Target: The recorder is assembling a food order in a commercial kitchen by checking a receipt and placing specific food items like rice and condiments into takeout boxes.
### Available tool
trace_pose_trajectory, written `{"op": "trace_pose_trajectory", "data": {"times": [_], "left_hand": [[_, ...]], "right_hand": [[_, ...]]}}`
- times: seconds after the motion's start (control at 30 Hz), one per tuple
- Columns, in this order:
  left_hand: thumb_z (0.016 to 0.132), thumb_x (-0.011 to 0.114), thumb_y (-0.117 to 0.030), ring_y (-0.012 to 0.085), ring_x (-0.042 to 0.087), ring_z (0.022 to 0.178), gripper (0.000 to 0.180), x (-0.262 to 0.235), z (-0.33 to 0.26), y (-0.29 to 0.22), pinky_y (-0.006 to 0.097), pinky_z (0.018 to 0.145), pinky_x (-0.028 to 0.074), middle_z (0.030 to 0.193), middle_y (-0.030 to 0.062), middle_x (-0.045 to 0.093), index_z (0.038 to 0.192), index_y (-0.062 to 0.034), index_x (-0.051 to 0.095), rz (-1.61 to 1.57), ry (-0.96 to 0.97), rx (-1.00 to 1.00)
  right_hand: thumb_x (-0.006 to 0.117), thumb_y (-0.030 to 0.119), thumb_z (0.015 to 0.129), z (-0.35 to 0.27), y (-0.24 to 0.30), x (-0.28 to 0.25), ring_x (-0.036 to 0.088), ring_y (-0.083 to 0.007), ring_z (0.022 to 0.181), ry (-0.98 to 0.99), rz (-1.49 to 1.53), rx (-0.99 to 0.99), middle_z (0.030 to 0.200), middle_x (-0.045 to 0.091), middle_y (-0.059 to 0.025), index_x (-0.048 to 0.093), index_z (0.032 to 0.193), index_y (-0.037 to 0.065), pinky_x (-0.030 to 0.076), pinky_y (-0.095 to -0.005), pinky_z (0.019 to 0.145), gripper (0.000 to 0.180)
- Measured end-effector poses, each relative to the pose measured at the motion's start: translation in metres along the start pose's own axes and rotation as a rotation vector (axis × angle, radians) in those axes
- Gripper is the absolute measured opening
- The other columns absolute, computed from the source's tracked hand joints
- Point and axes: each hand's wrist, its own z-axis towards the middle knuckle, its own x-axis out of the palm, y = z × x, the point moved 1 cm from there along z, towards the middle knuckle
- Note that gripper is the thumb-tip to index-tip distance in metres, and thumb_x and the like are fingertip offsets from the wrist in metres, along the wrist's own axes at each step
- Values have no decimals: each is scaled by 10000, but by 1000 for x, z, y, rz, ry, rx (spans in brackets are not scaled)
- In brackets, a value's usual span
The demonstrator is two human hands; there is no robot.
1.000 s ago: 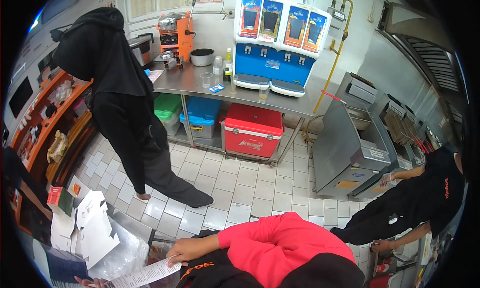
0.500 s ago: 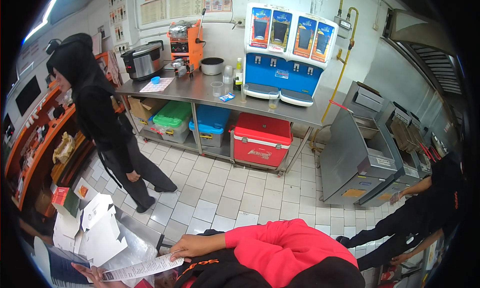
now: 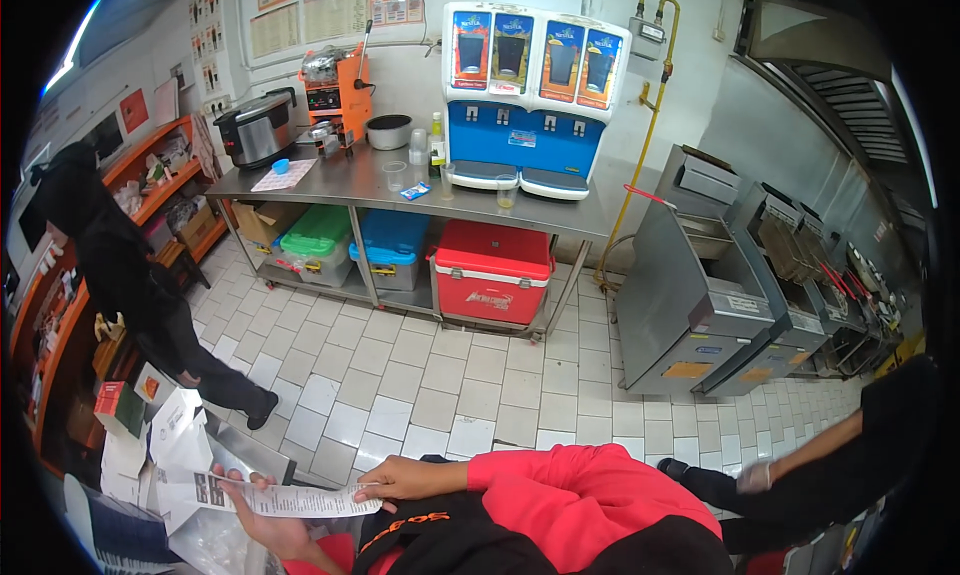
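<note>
A long white printed receipt (image 3: 315, 501) stretches between my two hands at the lower left. My right hand (image 3: 405, 479) pinches its right end between thumb and fingers. Near the other end my left hand (image 3: 272, 527) holds the strip, its palm partly covered by paper. Larger dark print shows on the receipt's left part. Folded white cardboard boxes (image 3: 180, 425) stand beside my left hand, with a green and red box (image 3: 120, 407) behind them. Clear plastic (image 3: 215, 547) lies below the receipt.
A steel table (image 3: 330, 195) holds a cooker (image 3: 255, 130), an orange machine (image 3: 352, 100) and a blue drink dispenser (image 3: 525, 135). A red cooler (image 3: 492, 273) sits beneath. Grey fryers (image 3: 690, 305) stand right. One person (image 3: 130, 265) is at the left shelves, another (image 3: 850, 455) at the right.
Both hands keep hold of the receipt; my left hand has moved rightward and up, and the strip lies flatter. The left person has stepped farther left; the right person has shifted too.
</note>
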Motion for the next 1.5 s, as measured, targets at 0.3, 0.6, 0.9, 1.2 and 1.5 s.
{"op": "trace_pose_trajectory", "data": {"times": [0.3,0.6,0.9,1.2,1.5], "left_hand": [[962,521,-157,75,438,740,432,-31,-28,-69,209,723,424,1061,-18,539,1340,-8,377,-250,-84,131],[965,466,-66,116,464,694,296,-89,-77,-82,243,673,452,917,41,517,1255,-12,435,-472,262,105],[975,440,-73,111,464,641,155,-94,-117,-59,243,603,460,828,37,482,1123,-31,457,-564,201,15],[889,596,-226,95,503,744,474,-22,-140,-43,457,736,544,958,-32,528,1336,-150,458,51,-217,43],[980,441,-335,207,573,662,346,65,-174,36,367,672,489,815,78,571,1077,-10,508,-159,184,-442]], "right_hand": [[479,335,973,-53,-5,13,488,-127,504,48,-86,-159,499,508,13,588,802,59,397,-291,535,343],[473,342,976,-103,-13,45,497,-139,483,115,-76,-175,486,495,-2,577,777,45,396,-299,519,373],[489,361,967,-157,-24,55,498,-161,464,59,-64,-128,486,497,-11,551,753,55,393,-308,507,379],[510,352,962,-180,-37,49,459,-117,482,-72,40,46,495,473,-10,573,767,32,386,-295,515,380],[554,332,949,-171,-47,18,371,-48,444,-129,162,277,512,473,32,544,657,32,279,-219,437,419]]}}
